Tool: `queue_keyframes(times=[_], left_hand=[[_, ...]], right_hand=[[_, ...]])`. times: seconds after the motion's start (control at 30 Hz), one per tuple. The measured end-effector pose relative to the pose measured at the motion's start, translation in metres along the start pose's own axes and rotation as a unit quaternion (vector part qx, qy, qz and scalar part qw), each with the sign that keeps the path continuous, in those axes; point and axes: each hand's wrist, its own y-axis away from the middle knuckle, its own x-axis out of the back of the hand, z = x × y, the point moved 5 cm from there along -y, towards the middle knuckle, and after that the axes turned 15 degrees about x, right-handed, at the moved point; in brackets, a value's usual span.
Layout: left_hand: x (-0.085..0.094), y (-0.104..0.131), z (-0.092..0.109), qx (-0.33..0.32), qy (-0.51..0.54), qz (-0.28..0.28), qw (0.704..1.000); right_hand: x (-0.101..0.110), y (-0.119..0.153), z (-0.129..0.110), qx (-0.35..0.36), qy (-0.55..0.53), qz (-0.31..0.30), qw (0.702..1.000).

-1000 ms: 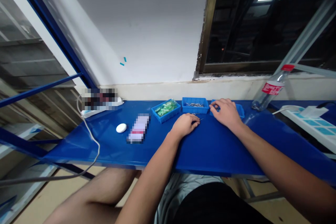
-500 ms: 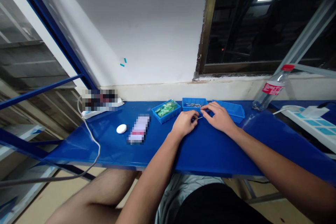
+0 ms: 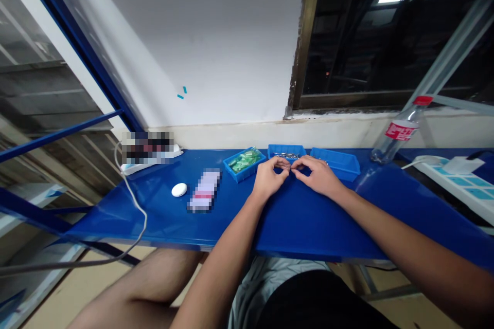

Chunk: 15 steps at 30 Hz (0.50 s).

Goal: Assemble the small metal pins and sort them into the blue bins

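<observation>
My left hand and my right hand are held together over the blue table, their pinched fingertips almost meeting. Whatever lies between the fingertips is too small to make out. Just behind them stands a blue bin with thin, shiny metal pieces in it. Left of that, a second blue bin holds several green, clear-wrapped packets. A third blue bin sits behind my right hand, which partly hides it.
The blue table runs along the wall. A white oval case and a blurred-out phone-like item lie on the left. A red-capped plastic bottle and a white power strip stand right; a grey cable hangs left.
My right hand has lowered slightly and moved its fingertips left to my left hand's. A thin metal piece that stuck out from my left fingers no longer shows clearly.
</observation>
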Motion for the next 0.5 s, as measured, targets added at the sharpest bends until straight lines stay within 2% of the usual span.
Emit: queue_keyframes(times=[0.3, 0.5], left_hand=[[-0.0053, -0.0030, -0.0070, 0.027, 0.075, -0.027, 0.996], [-0.0047, 0.0007, -0.0068, 0.061, 0.020, -0.029, 0.998]], right_hand=[[-0.0056, 0.0014, 0.0022, -0.036, -0.038, 0.001, 0.999], [0.0026, 0.0022, 0.0022, -0.050, -0.024, 0.061, 0.997]])
